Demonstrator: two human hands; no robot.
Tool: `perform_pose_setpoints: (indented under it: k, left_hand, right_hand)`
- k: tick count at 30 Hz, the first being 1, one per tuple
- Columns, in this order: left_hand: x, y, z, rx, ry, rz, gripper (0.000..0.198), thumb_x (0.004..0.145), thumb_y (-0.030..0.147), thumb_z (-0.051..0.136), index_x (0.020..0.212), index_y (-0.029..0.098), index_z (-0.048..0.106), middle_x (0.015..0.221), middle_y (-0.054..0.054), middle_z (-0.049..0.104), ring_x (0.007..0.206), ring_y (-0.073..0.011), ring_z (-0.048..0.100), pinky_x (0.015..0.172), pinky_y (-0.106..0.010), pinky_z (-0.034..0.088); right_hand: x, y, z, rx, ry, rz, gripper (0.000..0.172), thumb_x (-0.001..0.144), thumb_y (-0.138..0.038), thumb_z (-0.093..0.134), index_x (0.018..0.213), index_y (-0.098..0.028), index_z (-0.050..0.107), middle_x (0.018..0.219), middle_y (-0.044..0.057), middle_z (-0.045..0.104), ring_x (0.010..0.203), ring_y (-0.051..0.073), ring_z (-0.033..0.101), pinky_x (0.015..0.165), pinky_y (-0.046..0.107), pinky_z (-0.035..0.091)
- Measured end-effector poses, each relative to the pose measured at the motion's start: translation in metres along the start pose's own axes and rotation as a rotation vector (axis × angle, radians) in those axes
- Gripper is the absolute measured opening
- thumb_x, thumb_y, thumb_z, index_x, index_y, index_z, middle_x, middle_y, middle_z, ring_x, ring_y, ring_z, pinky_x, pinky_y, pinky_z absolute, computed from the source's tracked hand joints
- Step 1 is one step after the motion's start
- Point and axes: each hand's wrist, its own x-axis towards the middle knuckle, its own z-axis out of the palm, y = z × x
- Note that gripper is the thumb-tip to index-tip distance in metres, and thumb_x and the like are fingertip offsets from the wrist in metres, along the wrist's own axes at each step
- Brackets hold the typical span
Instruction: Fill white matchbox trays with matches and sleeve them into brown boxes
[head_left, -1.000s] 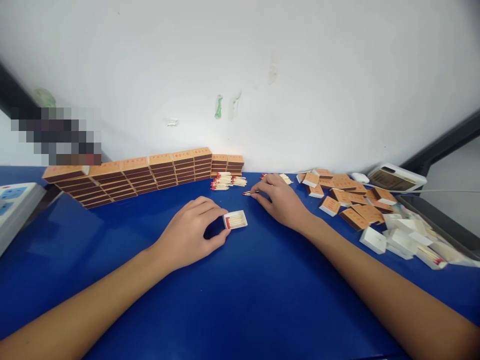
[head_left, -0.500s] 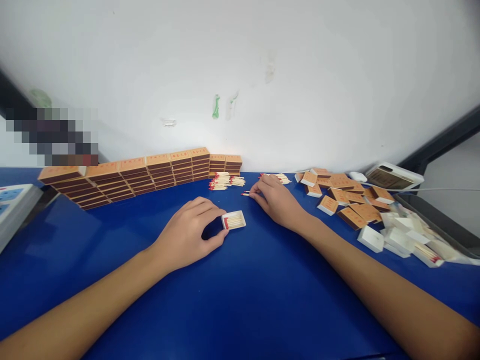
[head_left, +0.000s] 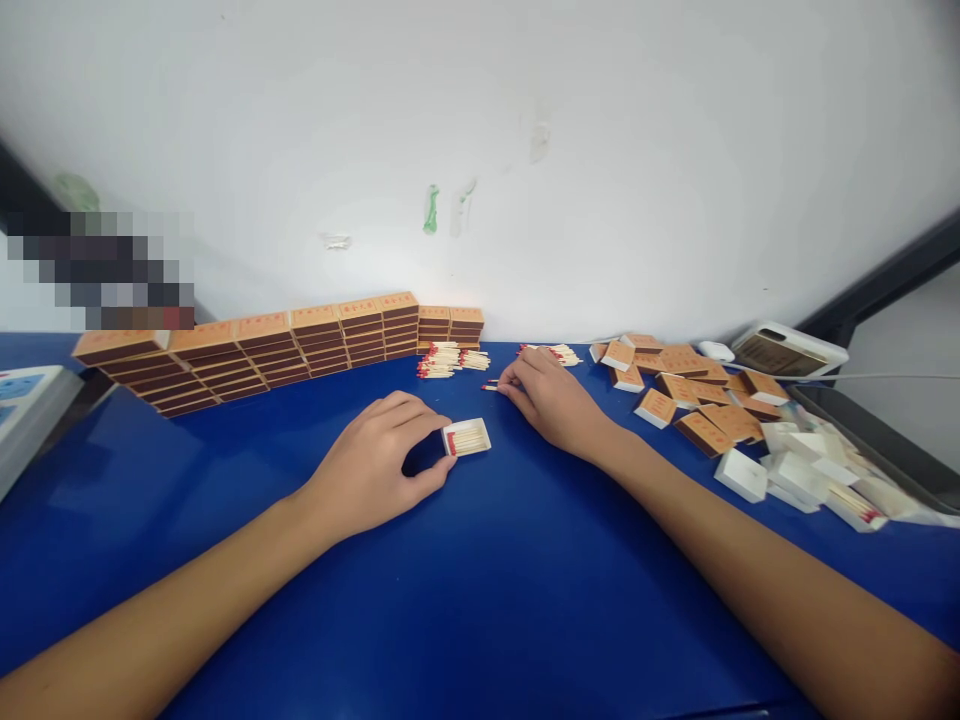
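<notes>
A small white matchbox tray [head_left: 475, 428] lies on the blue table, with several red-tipped matches inside. The thumb and fingers of my left hand [head_left: 390, 455] grip its left end. Farther back and to the right, my right hand [head_left: 551, 400] pinches matches [head_left: 490, 386] whose red tips point left. Behind it is a pile of loose matches [head_left: 564, 355], partly hidden by the hand. Another pile of matches [head_left: 441, 360] lies beyond the tray, in front of the stacked boxes.
Stacked orange matchboxes [head_left: 262, 350] line the wall at the left. Loose orange boxes [head_left: 701, 400] are scattered at the right, beside white trays [head_left: 801, 480], a dark bin [head_left: 885, 450] and a white device [head_left: 787, 350]. A blue-and-white object [head_left: 30, 410] stands far left.
</notes>
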Motion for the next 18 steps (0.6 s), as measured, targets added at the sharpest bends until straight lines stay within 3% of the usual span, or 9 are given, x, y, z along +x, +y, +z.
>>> perform_pose_setpoints:
  k: [6,12,18]
  left_hand:
    - [0.000,-0.001,0.000,-0.004,0.004,-0.011,0.027,0.097,0.030,0.071,0.121,0.020,0.073,0.113,-0.009,0.076,0.112,-0.0276,0.067,0.097,-0.048,0.057]
    - [0.001,0.000,0.000,-0.022,0.012,-0.021,0.027,0.096,0.029,0.072,0.121,0.020,0.074,0.111,-0.008,0.077,0.109,-0.0275,0.067,0.097,-0.048,0.057]
    - [0.001,0.000,0.001,-0.031,0.006,-0.029,0.026,0.096,0.030,0.071,0.119,0.020,0.074,0.111,-0.009,0.076,0.110,-0.0278,0.068,0.096,-0.047,0.057]
  right_hand:
    - [0.000,-0.008,-0.010,-0.009,0.014,-0.012,0.015,0.107,-0.021,0.050,0.100,-0.018,0.063,0.102,0.014,0.065,0.099,0.030,0.057,0.091,0.047,0.049]
    - [-0.004,-0.049,-0.030,0.099,0.024,-0.130,0.012,0.108,-0.022,0.052,0.101,-0.021,0.062,0.104,0.010,0.064,0.097,0.026,0.056,0.088,0.042,0.048]
    - [-0.005,-0.068,-0.022,-0.051,-0.021,-0.243,0.020,0.107,-0.015,0.050,0.095,-0.019,0.065,0.096,0.011,0.063,0.090,0.027,0.051,0.083,0.042,0.047]
